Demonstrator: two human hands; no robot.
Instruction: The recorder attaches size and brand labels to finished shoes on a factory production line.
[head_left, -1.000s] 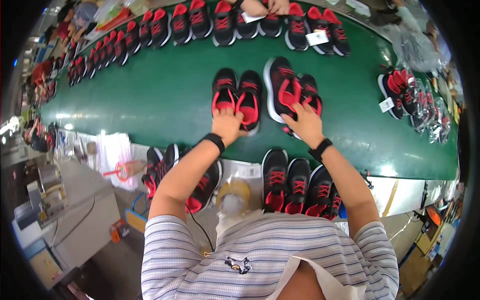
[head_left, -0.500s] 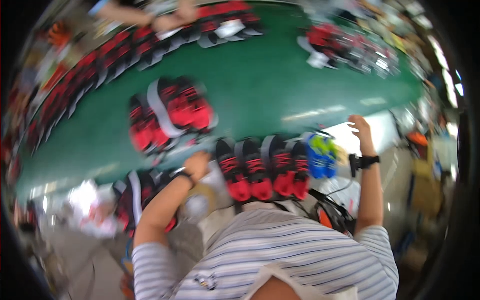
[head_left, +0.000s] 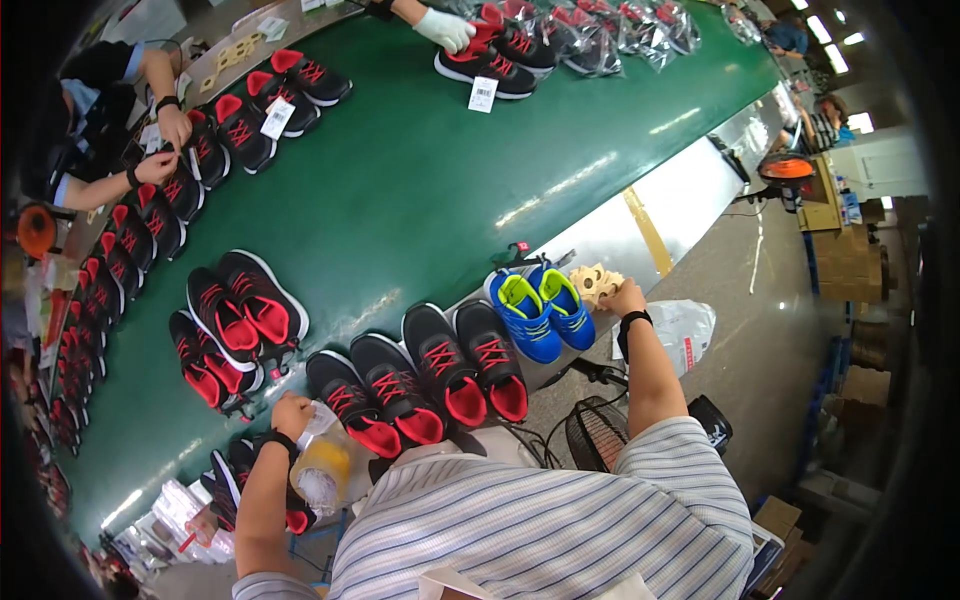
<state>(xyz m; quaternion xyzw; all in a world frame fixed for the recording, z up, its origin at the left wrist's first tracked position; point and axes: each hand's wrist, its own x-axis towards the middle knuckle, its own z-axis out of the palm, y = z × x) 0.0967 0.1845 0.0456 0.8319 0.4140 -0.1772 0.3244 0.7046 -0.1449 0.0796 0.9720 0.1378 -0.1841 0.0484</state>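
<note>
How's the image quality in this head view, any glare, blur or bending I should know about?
Head view: sharp, with no motion blur; the left hand and right hand are crisp. Fisheye distortion curves the long green conveyor belt, and the corners go black. Overhead lights leave pale glare streaks on the belt near the blue and lime sneakers. Lighting is even, with soft shadows.

long green table: smooth, glossy sheen | black-and-red mesh cloth trainers: matt | blue-and-lime trainers: slightly shiny | tan cut-out pieces in right hand: matt, cardboard-like | clear plastic bag by left hand: glossy
</note>
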